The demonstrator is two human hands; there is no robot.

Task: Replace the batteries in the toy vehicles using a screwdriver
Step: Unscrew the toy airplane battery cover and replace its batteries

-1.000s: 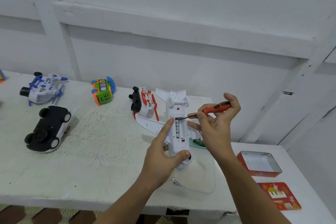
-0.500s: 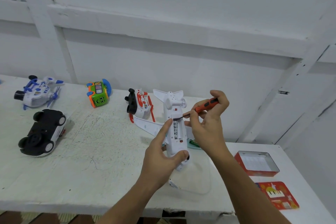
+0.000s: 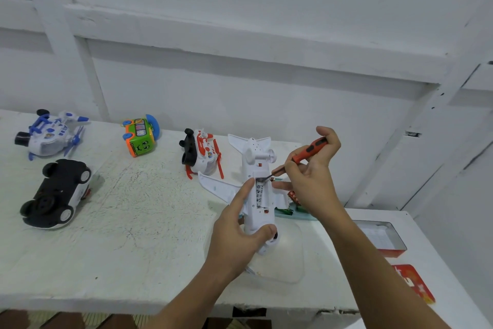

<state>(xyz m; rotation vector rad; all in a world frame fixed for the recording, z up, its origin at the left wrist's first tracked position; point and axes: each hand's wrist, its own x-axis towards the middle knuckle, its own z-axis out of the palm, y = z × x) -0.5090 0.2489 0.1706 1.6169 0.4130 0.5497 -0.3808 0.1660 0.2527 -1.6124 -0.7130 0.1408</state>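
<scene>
Left hand (image 3: 237, 235) grip clasping white plastic toy aeroplane (image 3: 252, 152) belly-up, steadying open bay. Right hand (image 3: 312, 176) grip pinching orange-black screwdriver (image 3: 310, 148), tip entering from 3 o'clock, probably prying patterned cylindrical battery (image 3: 259, 192).

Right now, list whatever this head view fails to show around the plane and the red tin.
- Tip of the screwdriver, head view: too small to tell what it touches inside the open bay of the white plane.
- Green and red items behind the plane: hidden by its wing and the right hand.
- Red lid: partly behind the right forearm, print blurred.
</scene>
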